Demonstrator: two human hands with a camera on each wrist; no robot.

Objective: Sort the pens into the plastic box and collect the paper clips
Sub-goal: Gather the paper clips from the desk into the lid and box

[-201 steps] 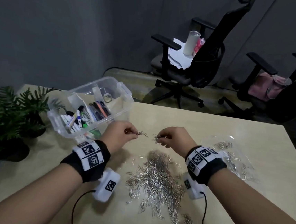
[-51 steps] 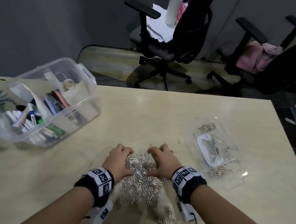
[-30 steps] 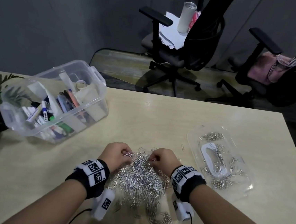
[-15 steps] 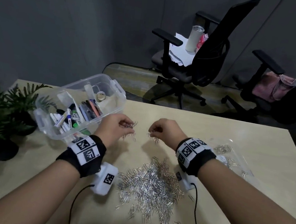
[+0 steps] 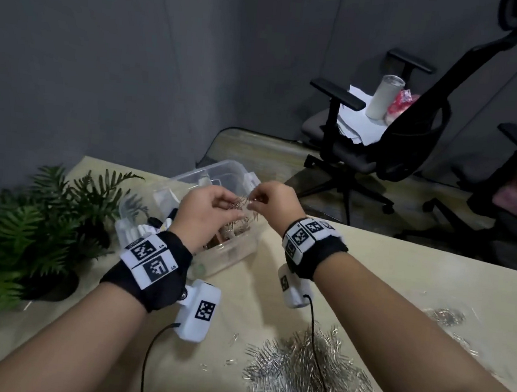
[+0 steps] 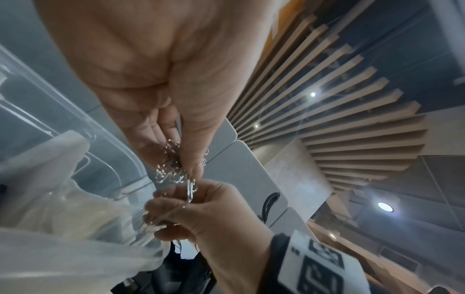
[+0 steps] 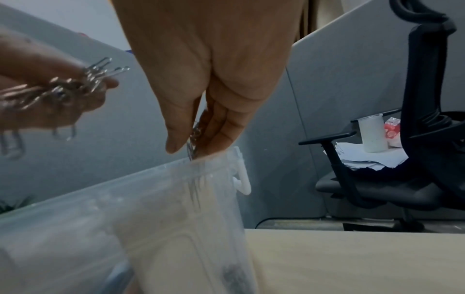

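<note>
head view: left hand [image 5: 208, 211] and right hand [image 5: 274, 202] each pinching tangled paper clips [image 5: 244, 201] above plastic box [image 5: 221, 173]; light, slippery, snag-prone, best pinched in clumps.

The shiny silver metal paper clips [image 5: 306, 377] lie in a heap on the pale yellow-brown wooden table [image 5: 407, 273]. Behind that heap stands the see-through plastic box [image 5: 221, 173], and left of the box is a dark green leafy plant [image 5: 26, 230]. The black cloth wristbands [image 5: 160, 284] have white tags with black square patterns.
</note>
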